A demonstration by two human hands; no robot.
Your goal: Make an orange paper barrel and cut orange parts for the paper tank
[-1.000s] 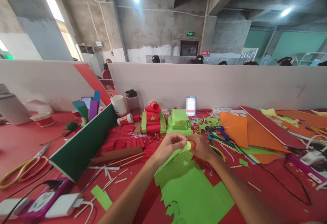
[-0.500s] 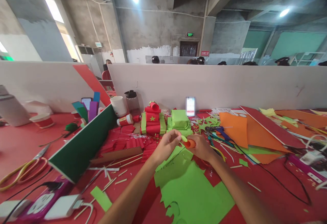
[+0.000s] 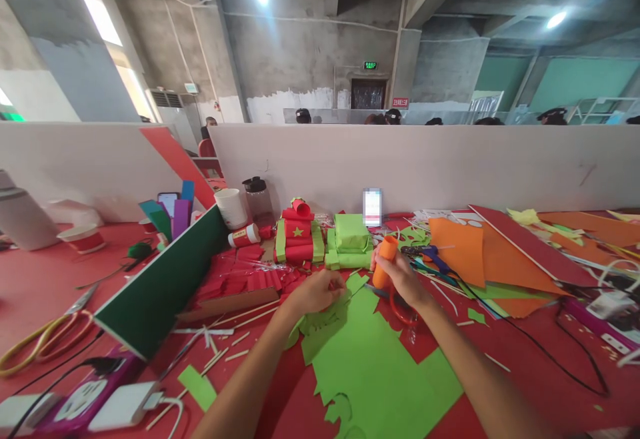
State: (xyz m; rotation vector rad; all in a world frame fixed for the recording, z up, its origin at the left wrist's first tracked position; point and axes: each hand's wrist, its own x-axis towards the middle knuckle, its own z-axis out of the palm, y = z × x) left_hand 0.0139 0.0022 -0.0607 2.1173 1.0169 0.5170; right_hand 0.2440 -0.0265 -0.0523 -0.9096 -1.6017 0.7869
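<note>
My right hand [image 3: 406, 277] is closed around an upright orange paper tube [image 3: 384, 271], its open end on top. Just beneath that hand shows a red-handled tool [image 3: 400, 312]; whether the hand touches it I cannot tell. My left hand [image 3: 320, 292] rests low over the green paper sheet [image 3: 380, 352], fingers curled in; what they hold, if anything, is hidden. Behind my hands stand a green paper model [image 3: 351, 235] of boxes and rolls and a red-and-green paper model [image 3: 299, 233] with a yellow star.
To the left, a green board [image 3: 165, 285] leans beside a pile of red paper pieces [image 3: 230, 275]. Scissors [image 3: 47, 332] lie at far left. A blue glue gun [image 3: 435, 259] and orange sheets [image 3: 457, 245] are at right. A lit phone [image 3: 373, 207] leans against the partition [image 3: 425, 165].
My hands have parted. The left moved down and left onto the green paper; the right turned the orange tube upright. The small green piece at the tube's end no longer shows there.
</note>
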